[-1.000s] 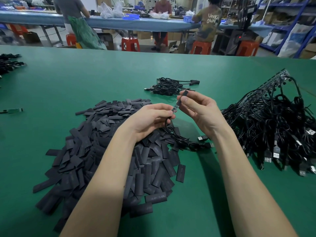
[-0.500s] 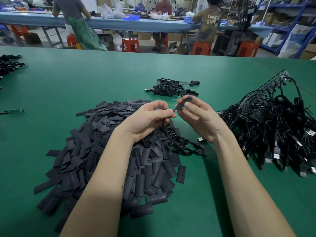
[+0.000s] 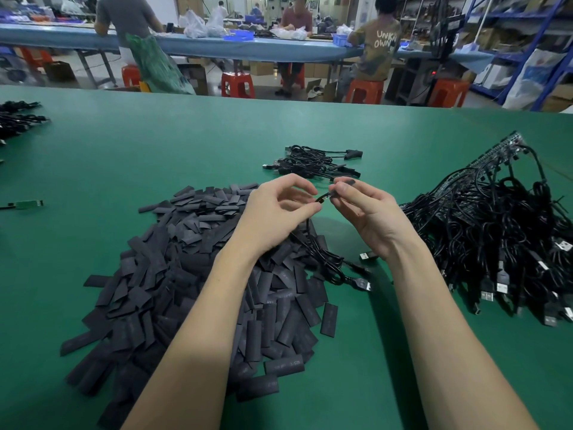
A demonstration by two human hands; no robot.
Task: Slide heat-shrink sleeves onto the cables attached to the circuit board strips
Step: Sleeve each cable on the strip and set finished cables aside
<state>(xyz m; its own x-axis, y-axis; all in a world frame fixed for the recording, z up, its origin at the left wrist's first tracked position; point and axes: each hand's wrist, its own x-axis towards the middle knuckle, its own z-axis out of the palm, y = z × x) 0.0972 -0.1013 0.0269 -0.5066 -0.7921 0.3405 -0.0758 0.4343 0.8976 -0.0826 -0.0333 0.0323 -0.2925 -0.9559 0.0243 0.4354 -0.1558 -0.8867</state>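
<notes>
Head view: both hands are raised above a green table (image 3: 155,144), fingertips facing each other. A black heat-shrink sleeve (image 3: 348,182) is pinched between the thumb and curled fingers of the right hand (image 3: 366,215). The left hand (image 3: 276,215) is held with thumb and forefinger closed on the end of a thin black cable (image 3: 328,262), right where a small dark piece (image 3: 322,198) sits between the two hands; whether that piece is the circuit board end cannot be told. The cable hangs down from the left hand and is coiled on the table below and between the wrists, ending in a USB plug (image 3: 362,285).

Under and to the left of the left forearm a large heap of loose sleeves (image 3: 173,274) is spread; faint print is seen on some, too small to read. To the right of the right hand a big bundle of cables on board strips (image 3: 496,212) is piled. Beyond the hands a small group of cables (image 3: 313,162) is laid. Far behind, "UNKN OWN" is printed on the back of a seated person's shirt (image 3: 379,41).
</notes>
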